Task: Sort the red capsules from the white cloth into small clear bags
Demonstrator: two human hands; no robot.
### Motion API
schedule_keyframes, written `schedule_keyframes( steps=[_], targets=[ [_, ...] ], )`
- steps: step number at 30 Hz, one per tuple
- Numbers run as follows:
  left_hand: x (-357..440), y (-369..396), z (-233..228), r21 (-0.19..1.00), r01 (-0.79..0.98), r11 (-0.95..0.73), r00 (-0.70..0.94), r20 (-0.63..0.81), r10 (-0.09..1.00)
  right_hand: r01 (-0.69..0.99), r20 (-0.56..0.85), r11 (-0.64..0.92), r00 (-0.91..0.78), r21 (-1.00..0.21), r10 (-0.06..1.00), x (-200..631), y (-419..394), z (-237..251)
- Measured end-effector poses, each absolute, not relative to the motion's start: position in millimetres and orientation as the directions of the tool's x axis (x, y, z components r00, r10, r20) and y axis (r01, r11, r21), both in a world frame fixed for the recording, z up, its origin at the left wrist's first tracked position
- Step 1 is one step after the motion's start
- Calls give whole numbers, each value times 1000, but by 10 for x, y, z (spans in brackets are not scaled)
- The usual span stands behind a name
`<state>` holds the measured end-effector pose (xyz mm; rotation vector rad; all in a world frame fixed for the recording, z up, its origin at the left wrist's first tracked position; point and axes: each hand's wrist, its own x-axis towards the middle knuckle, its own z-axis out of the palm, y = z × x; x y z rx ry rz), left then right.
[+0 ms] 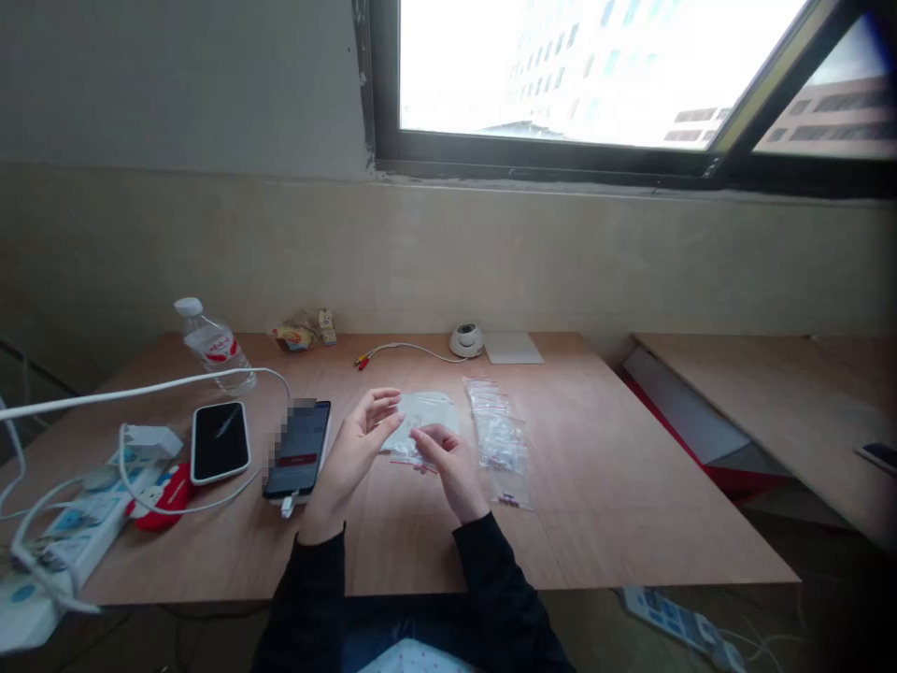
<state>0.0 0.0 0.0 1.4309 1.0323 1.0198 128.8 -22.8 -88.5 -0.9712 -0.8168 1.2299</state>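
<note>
Handling a small clear zip bag point(407, 451) over the tabletop point(617, 486), left hand point(357, 439) loosely open beside it, right hand point(448, 458) pinching its edge, more bags point(499, 439) right, phones left.

Premises appear to be a makeshift office or workroom in an upper-storey unit, sparsely fitted. Evidence: a bare plywood table point(595, 486) set against an unfinished wall beneath a dark-framed window point(595, 150) overlooking multi-storey buildings; a second plywood surface point(785, 402) adjacent at right. Working clutter noted: a power strip point(49, 551) with white cables, two smartphones point(220, 441), a water bottle point(210, 344), and a small dome camera point(466, 338) with loose wiring.
</note>
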Motion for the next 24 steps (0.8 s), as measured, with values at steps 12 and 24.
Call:
schedule_keyframes(
  steps=[12,24],
  targets=[
    [5,106,-251,999,35,21,449,-34,893,-254,80,76,-4,-964,997,1401,-268,-788],
    [34,76,-226,997,79,-24,561,-24,827,-445,-39,50,189,-894,981,1378,-180,-889]
  ],
)
